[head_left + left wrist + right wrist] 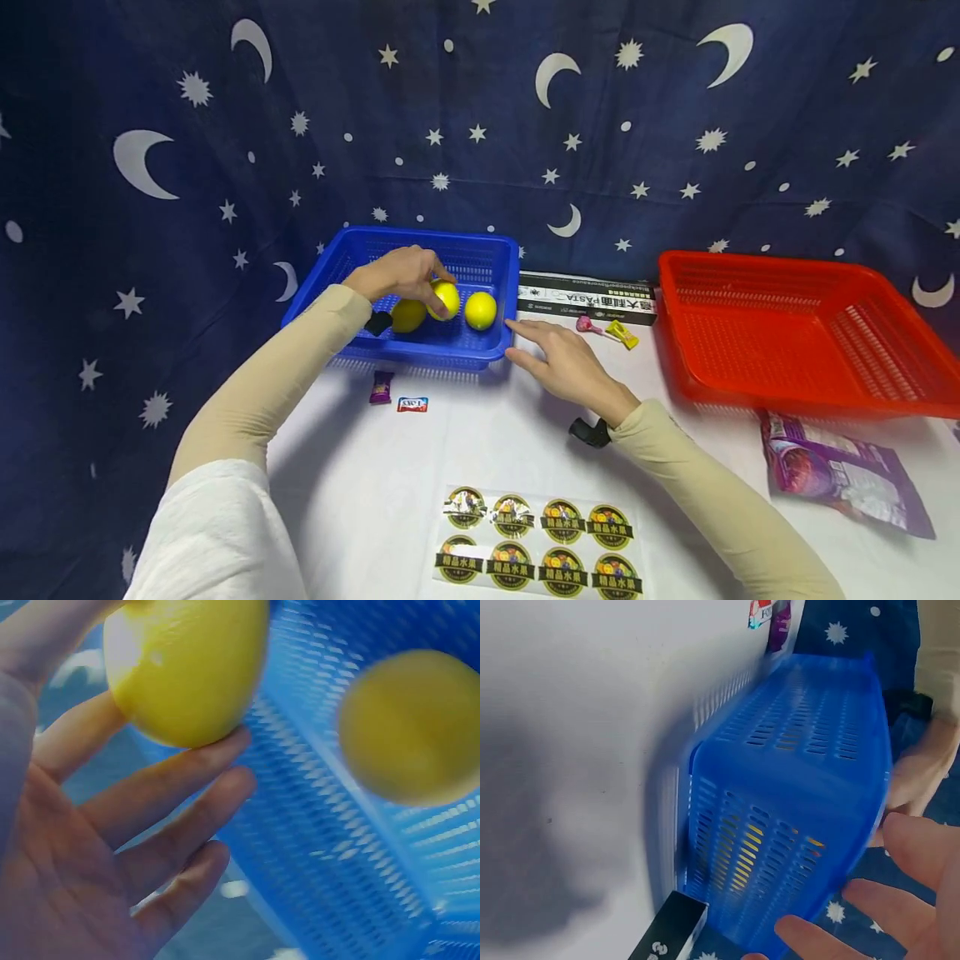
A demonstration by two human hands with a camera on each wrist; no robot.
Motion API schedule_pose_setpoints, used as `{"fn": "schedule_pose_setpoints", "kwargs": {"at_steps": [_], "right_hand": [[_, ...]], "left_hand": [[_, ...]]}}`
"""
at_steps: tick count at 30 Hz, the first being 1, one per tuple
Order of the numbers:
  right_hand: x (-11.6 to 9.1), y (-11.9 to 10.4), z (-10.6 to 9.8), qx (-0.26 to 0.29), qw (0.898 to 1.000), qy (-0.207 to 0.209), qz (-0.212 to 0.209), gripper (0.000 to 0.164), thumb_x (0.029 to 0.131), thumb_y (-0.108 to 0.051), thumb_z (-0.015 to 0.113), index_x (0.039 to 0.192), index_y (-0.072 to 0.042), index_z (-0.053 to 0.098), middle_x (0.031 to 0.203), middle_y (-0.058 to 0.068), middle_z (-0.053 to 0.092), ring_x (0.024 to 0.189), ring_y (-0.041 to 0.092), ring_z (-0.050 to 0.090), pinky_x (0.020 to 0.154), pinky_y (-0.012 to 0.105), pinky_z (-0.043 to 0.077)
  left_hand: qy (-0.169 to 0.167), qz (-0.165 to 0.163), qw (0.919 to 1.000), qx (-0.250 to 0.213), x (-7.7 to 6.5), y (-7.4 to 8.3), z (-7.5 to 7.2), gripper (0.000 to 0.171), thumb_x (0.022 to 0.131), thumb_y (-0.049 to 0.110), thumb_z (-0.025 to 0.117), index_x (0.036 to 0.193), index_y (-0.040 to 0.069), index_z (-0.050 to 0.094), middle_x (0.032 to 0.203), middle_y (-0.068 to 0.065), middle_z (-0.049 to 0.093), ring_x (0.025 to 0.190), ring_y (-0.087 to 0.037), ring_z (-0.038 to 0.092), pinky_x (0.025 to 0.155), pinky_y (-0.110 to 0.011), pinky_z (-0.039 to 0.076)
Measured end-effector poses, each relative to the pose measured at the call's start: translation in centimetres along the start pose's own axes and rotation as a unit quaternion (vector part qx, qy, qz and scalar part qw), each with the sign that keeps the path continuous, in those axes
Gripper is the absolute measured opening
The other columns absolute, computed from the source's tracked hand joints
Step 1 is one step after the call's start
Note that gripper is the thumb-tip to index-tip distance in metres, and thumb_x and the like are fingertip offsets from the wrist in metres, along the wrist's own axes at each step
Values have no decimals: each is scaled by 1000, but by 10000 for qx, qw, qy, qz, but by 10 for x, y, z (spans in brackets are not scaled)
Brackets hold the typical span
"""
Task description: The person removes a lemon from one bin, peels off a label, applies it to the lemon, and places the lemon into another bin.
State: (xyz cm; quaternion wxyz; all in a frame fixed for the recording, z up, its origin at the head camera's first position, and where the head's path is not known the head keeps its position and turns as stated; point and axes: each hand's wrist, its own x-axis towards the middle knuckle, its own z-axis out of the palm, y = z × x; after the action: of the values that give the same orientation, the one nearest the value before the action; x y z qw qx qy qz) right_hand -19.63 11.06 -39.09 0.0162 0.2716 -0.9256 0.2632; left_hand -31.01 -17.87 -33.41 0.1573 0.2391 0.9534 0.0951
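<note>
My left hand [405, 273] pinches glossy yellow oval fruit [447, 297], likely for control; blue perforated plastic basket [513, 271] beneath fingers. Right hand [566, 362] spread wide beside rim, probably steadying.

My head view comes through bright over the white worktop [405, 475], with soft-edged shadows and glare on the sticker sheet [537, 534]. The left wrist feed reaches me dimmer and bluish; a highlight whitens the held fruit [191, 675], and the farther fruit [414, 727] blurs. My right wrist view shows broad, soft shadow.
</note>
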Motion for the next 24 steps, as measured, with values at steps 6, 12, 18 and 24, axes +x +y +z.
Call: {"fn": "schedule_pose_setpoints", "kwargs": {"at_steps": [6,12,18,24], "right_hand": [[-28,5,-13,157,9997,177,-57,53,100,-39,65,148,-18,57,146,11,62,138,33,57,114,56,42],[-71,26,-23,615,9978,214,132,51,98,-33,69,146,-18,59,142,9,65,133,32,61,108,55,48],[-101,48,-21,1125,9932,20,305,46,100,-24,66,143,-8,60,134,13,70,118,33,69,95,54,56],[-111,58,-8,1442,9874,-394,512,51,101,-23,65,148,-5,54,134,13,70,110,27,73,90,32,59]], "left_hand": [[1114,708,9912,74,-52,38,-2,71,75,60,85,136,30,67,101,2,79,60,-16,44,56,-28,33],[2048,1517,9669,149,-77,102,44,69,74,61,84,134,31,69,70,5,69,50,-8,42,48,-24,31],[1884,1758,9656,-333,-58,149,100,72,78,61,81,139,27,65,82,3,77,49,-2,36,48,-19,33],[1113,1595,9783,-713,-30,164,136,75,81,59,80,145,24,60,89,-3,78,52,-5,36,50,-19,33]]}}
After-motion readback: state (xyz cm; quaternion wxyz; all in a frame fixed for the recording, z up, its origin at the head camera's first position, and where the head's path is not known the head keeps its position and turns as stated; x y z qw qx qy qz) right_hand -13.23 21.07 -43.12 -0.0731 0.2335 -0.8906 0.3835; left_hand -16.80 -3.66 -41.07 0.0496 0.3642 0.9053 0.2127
